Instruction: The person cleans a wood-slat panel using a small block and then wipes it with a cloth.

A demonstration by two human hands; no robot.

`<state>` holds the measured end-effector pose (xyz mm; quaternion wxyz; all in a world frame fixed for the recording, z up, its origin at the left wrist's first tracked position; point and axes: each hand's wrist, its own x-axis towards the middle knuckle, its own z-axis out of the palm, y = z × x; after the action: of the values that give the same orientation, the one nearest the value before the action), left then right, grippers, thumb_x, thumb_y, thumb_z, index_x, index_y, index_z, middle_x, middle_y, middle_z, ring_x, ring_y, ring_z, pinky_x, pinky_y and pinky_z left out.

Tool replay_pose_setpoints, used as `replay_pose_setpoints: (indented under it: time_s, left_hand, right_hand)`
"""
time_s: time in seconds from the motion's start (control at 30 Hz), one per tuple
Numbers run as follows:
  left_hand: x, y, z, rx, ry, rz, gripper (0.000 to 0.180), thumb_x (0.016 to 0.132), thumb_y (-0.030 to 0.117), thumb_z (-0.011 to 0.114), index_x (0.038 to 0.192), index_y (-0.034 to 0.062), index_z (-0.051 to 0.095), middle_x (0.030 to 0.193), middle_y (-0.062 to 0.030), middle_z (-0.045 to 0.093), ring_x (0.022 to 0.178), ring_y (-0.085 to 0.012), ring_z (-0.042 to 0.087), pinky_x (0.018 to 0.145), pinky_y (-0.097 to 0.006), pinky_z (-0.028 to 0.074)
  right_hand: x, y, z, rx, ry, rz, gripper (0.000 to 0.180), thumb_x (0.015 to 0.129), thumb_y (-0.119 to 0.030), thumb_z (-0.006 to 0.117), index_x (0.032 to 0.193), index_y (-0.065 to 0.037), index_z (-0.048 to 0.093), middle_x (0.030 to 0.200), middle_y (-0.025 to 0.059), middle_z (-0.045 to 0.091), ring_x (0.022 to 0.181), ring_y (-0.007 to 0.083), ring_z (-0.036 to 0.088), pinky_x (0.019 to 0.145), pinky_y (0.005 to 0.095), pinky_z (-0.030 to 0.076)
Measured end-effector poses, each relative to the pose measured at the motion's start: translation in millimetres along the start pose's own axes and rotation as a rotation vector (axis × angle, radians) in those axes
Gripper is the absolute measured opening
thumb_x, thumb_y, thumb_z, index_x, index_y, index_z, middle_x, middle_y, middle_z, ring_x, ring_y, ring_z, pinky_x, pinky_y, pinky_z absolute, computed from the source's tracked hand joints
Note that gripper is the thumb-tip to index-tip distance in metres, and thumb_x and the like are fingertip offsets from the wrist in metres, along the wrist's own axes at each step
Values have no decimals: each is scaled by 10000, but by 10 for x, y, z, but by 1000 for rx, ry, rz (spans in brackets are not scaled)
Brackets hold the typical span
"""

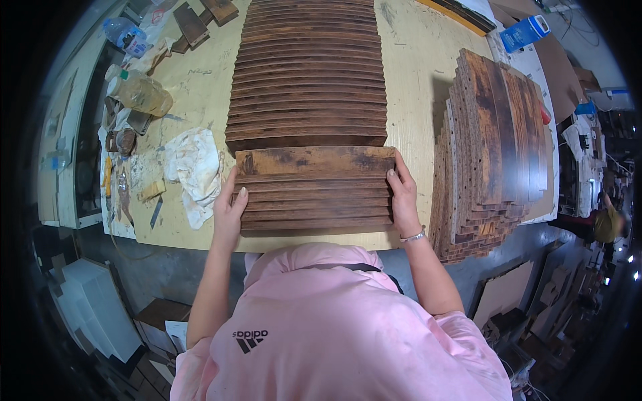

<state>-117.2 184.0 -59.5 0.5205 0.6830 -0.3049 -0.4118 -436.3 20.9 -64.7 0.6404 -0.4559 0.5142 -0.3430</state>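
Note:
A short bundle of dark brown wood-grain boards (pixel 314 200) lies at the near edge of the table, its top board showing a broad mottled face. My left hand (pixel 230 208) presses against the bundle's left end, thumb on top. At the opposite end, my right hand (pixel 404 198) grips it the same way; a bracelet circles that wrist. Both hands' undersides are hidden. Just beyond the bundle, a long row of similar boards (pixel 307 80) runs to the far side, packed closely with their edges up.
Stacked mottled boards (pixel 491 134) stand on the right. A stained white cloth (pixel 192 170), a jug of yellowish liquid (pixel 144 93) and a water bottle (pixel 126 35) are on the left. A blue container (pixel 523 35) sits at the far right, and loose wood pieces (pixel 192 24) lie far left.

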Motion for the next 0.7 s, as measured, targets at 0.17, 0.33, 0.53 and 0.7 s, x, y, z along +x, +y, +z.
replay_pose_setpoints:
  time_s: [0.17, 0.33, 0.53, 0.7]
  left_hand:
    - [-63, 14, 15, -81, 23, -13, 587, 998, 153, 614, 1501, -78, 418, 1499, -176, 501, 1377, -233, 480, 1158, -337, 342]
    - [-83, -1, -21, -173, 44, -38, 519, 981, 132, 626, 1440, -67, 488, 1381, -151, 590, 1269, -207, 551, 1101, -326, 394]
    - [96, 53, -16, -257, 93, 24, 488, 973, 104, 625, 1416, -63, 508, 1340, -149, 615, 1232, -206, 572, 1087, -319, 403]
    - [122, 8, -51, -207, 58, 5, 556, 976, 130, 623, 1471, -58, 456, 1452, -163, 533, 1341, -231, 495, 1144, -332, 345]
  right_hand:
    - [-14, 41, -26, 97, 11, -17, 626, 999, -66, 561, 1578, 9, 331, 1477, 127, 501, 1336, 175, 475, 1144, 304, 345]
    - [21, 20, 50, 109, 97, -143, 537, 982, -83, 615, 1482, 6, 440, 1368, 71, 530, 1271, 155, 488, 1115, 291, 357]
    - [288, -6, 121, 87, 114, -242, 396, 998, -199, 650, 1346, -52, 528, 1217, 14, 510, 1118, 129, 475, 1048, 283, 358]
    - [340, -83, 204, 53, 176, -197, 266, 1002, -247, 665, 1175, -61, 587, 1068, -19, 533, 972, 98, 456, 931, 255, 375]
